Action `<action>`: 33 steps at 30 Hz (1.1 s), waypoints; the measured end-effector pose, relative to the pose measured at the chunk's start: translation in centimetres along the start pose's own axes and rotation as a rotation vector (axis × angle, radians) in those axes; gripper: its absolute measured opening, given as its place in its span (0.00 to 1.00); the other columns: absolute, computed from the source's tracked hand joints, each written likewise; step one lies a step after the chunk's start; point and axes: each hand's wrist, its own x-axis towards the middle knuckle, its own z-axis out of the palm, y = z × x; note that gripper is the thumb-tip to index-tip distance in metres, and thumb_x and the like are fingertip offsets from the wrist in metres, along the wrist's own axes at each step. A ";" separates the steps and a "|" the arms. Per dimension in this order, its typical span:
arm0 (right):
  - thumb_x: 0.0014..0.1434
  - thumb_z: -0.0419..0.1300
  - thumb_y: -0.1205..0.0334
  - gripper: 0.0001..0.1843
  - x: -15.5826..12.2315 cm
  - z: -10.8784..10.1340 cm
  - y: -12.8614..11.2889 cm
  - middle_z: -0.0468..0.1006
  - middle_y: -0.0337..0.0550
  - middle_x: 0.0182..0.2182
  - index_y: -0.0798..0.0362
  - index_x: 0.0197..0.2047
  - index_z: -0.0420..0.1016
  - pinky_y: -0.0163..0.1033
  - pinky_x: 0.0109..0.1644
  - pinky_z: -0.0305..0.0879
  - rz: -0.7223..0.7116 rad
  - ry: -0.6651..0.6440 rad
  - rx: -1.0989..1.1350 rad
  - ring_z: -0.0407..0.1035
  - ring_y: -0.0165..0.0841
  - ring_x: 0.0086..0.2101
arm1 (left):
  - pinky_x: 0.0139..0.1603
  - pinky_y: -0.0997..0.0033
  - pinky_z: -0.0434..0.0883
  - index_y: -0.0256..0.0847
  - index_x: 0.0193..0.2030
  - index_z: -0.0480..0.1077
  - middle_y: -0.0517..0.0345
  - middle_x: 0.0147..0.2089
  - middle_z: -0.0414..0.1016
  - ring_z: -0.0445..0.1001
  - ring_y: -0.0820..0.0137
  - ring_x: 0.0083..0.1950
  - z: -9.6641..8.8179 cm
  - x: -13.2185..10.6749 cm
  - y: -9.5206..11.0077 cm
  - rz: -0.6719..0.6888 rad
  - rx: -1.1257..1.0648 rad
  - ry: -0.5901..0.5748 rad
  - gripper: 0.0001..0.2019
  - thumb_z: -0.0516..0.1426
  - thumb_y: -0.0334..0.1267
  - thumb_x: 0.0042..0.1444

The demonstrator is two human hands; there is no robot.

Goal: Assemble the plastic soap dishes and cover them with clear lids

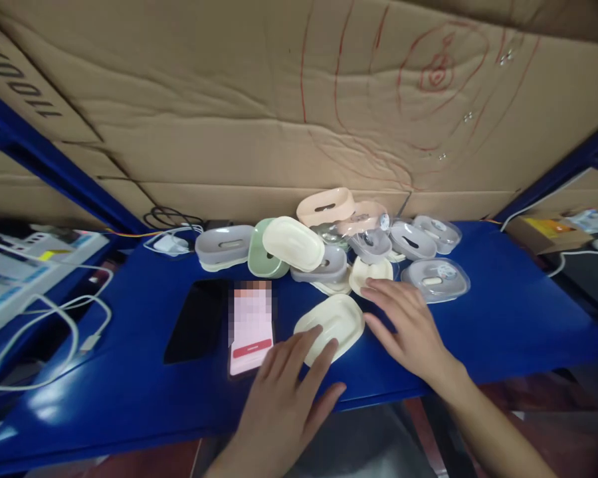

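A cream oval soap dish part (pixel 335 325) lies near the front edge of the blue shelf. Over its near left side my left hand (pixel 292 382) is spread, fingertips on or just above it. My right hand (pixel 403 325) is also open, fingers at a smaller cream piece (pixel 371 273) farther back; I cannot tell whether it touches. Behind them is a loose pile of soap dish parts: a cream one (pixel 294 243) leaning on a green one (pixel 263 255), a peach one (pixel 326 204) and several grey ones (pixel 413 240). A lidded grey dish (pixel 436 279) sits right of my right hand.
A phone with a lit screen (pixel 252 332) and a dark phone (pixel 197 322) lie left of my hands. White cables (pixel 74 325) and a power strip (pixel 24 279) are at far left. Cardboard (pixel 204 99) walls the back; blue posts (pixel 60 159) frame the shelf (pixel 129 385).
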 end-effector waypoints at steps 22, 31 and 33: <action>0.71 0.52 0.73 0.27 -5.3 -0.3 5.2 0.79 0.52 0.60 0.43 0.68 0.73 0.66 0.67 0.66 0.110 -0.006 -0.150 0.73 0.48 0.62 | 0.61 0.50 0.77 0.45 0.53 0.75 0.49 0.66 0.76 0.77 0.56 0.63 2.4 1.4 -2.1 0.067 -0.173 -0.128 0.10 0.55 0.30 0.72; 0.70 0.51 0.74 0.28 3.5 1.3 1.9 0.81 0.50 0.60 0.49 0.69 0.73 0.55 0.66 0.69 -0.272 -0.204 -0.018 0.73 0.44 0.62 | 0.66 0.46 0.75 0.43 0.59 0.73 0.46 0.68 0.76 0.75 0.55 0.69 2.8 0.8 -2.4 0.059 -0.232 -0.146 0.12 0.56 0.33 0.73; 0.74 0.51 0.70 0.23 5.4 2.3 1.7 0.82 0.50 0.60 0.52 0.67 0.75 0.53 0.66 0.69 -0.338 -0.210 -0.067 0.73 0.44 0.61 | 0.67 0.47 0.74 0.44 0.61 0.72 0.46 0.69 0.75 0.74 0.55 0.70 2.8 0.8 -2.5 0.053 -0.238 -0.157 0.12 0.57 0.34 0.73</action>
